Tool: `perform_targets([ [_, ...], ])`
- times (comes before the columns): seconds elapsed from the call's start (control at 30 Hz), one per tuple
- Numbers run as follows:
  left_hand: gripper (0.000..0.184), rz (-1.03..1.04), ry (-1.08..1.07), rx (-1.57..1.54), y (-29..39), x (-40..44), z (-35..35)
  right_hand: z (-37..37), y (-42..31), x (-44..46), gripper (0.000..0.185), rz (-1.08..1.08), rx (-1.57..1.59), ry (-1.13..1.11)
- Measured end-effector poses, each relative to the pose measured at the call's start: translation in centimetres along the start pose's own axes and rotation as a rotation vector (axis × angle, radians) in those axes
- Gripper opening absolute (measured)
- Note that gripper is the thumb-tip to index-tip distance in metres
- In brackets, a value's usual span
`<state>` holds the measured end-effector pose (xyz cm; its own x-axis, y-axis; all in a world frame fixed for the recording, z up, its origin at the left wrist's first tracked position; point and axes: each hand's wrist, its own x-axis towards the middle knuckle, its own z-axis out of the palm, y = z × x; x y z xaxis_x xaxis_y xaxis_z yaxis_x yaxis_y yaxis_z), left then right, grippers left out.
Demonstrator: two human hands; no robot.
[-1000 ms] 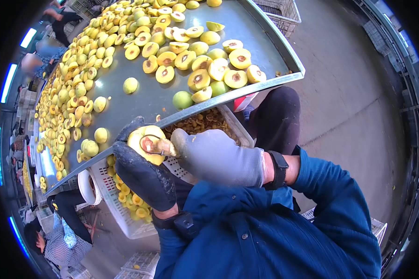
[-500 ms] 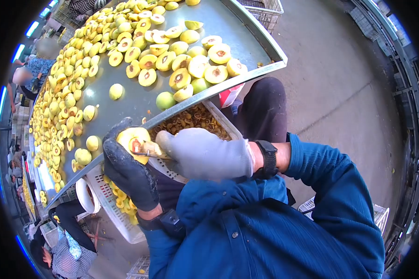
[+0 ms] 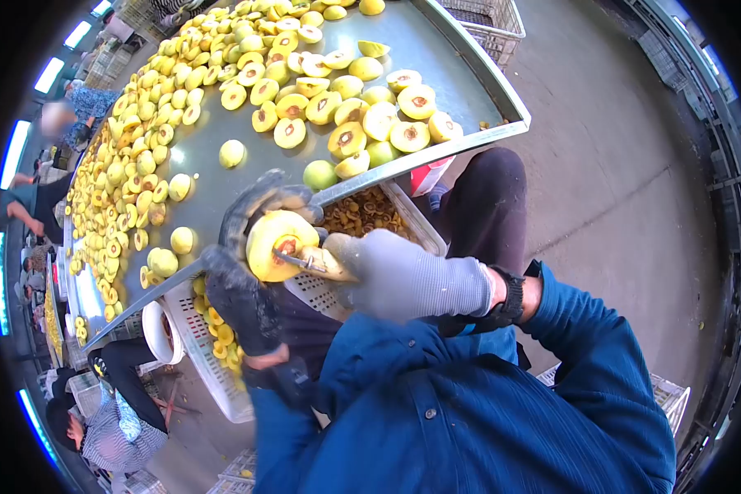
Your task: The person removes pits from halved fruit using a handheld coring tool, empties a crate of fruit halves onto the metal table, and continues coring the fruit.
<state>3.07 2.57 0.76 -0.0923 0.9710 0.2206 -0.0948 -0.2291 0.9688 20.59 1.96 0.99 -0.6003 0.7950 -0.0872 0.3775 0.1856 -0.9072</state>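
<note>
My left hand [image 3: 237, 288], in a dark glove, is closed around a yellow peach half [image 3: 263, 235] whose cut face with its reddish-brown centre is turned toward my right hand. My right hand [image 3: 395, 276], in a pale grey glove, grips a pitting tool [image 3: 331, 264] with a light handle and a thin metal end. That metal end touches the centre of the peach half; how deep it sits cannot be made out. Both hands are in front of the near edge of a metal table [image 3: 214, 185], which bears many peach halves [image 3: 290, 133].
Under the table edge stands a crate of brown pits and scraps [image 3: 366, 212]. A white crate [image 3: 210, 362] with yellow peach pieces is at my left, beside a white bucket [image 3: 163, 333]. Another crate [image 3: 490, 29] stands beyond the table. Other people [image 3: 119, 428] sit along the left.
The view has shifted, so the table and crates appear farther right. My left hand has turned the peach half, and the tool's tip stays at its centre.
</note>
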Motion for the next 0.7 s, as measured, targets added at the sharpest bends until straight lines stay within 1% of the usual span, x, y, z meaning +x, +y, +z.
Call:
perform_targets([
  [0.07, 0.059, 0.05, 0.114, 0.04, -0.4, -1.0, 0.6, 2.3, 2.1, 0.1, 0.021, -0.12, 0.121, 0.102],
  [0.1, 0.058, 0.069, 0.172, 0.062, -1.1, -1.6, 0.4, 2.1, 1.9, -0.1, 0.022, -0.099, 0.157, 0.055],
  [0.17, 0.056, 0.17, 0.202, 0.401, -2.0, -1.9, -1.3, 1.8, 1.5, -0.6, 0.023, -0.049, 0.237, -0.046],
  [0.23, 0.056, 0.23, 0.123, 0.6, -1.0, -1.5, -1.8, 1.8, 1.1, -0.5, 0.024, -0.024, 0.079, -0.082],
  [0.3, 0.055, 0.241, 0.118, 0.448, -1.2, -1.0, -1.6, 1.0, -0.4, -0.3, 0.025, 0.02, -0.051, -0.078],
  [0.33, 0.055, 0.255, 0.122, 0.373, -2.2, -0.9, -2.0, 2.1, 0.2, -0.2, 0.025, -0.023, 0.077, -0.039],
  [0.43, 0.055, 0.204, 0.104, 0.305, -2.7, -1.1, -2.4, 2.4, 0.5, -0.4, 0.025, -0.083, 0.187, -0.028],
  [0.47, 0.055, 0.174, 0.096, 0.304, -2.7, -1.3, -2.3, 2.5, 0.5, -0.4, 0.024, -0.019, -0.035, -0.044],
  [0.57, 0.053, 0.161, 0.027, 0.319, -1.9, -1.3, -2.2, 1.8, -0.1, -0.4, 0.027, 0.028, -0.273, -0.124],
  [0.6, 0.052, 0.169, -0.004, 0.335, -1.5, -1.3, -2.5, 1.8, -0.1, -0.5, 0.027, -0.006, -0.128, -0.136],
  [0.67, 0.051, 0.225, 0.0, 0.244, -2.2, -1.1, -3.3, 1.6, -0.1, -0.4, 0.028, -0.08, 0.159, -0.153],
  [0.7, 0.051, 0.25, -0.001, 0.192, -2.5, -0.9, -3.3, 1.8, 0.0, -0.2, 0.028, -0.097, 0.212, -0.16],
])
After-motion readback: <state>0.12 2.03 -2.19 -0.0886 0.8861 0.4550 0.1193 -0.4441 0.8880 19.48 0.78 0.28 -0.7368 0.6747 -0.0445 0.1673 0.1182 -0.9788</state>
